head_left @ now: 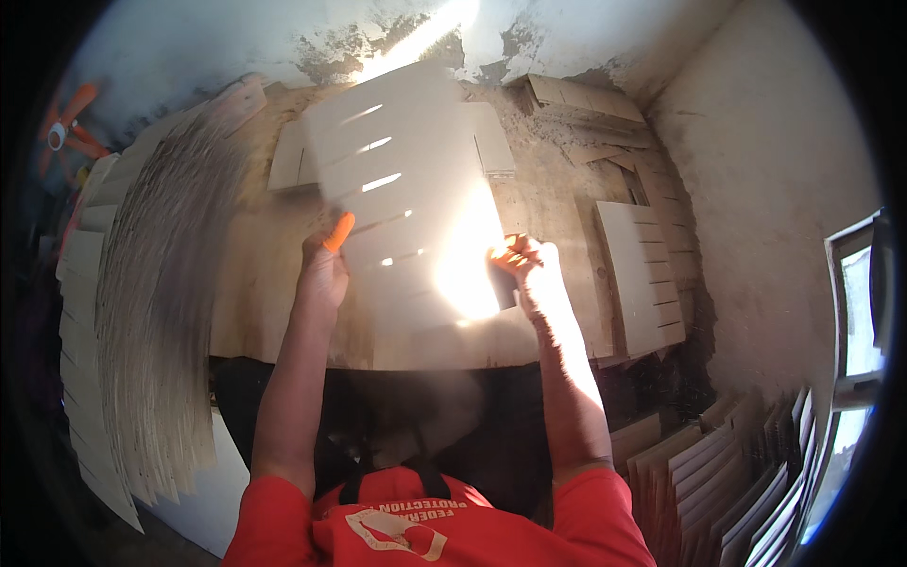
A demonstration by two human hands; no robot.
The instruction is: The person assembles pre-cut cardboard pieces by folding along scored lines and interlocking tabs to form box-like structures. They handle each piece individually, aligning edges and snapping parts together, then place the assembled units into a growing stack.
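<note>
While a tall stack of sheets (165, 302) is standing at the left, the left hand (324, 271) is gripping the near-left edge of a pale slotted sheet (387, 227) above the middle of the table (255, 302); its slits are already showing, but it is not yet lying flat. The right hand (531, 269) is gripping its right edge, and slotted boards (638, 274) are lying farther right.

Orange-bladed fan (57, 135) beyond far-left corner of table (557, 203); window (858, 312) beyond right edge; flaking wall (331, 59) behind far edge.
</note>
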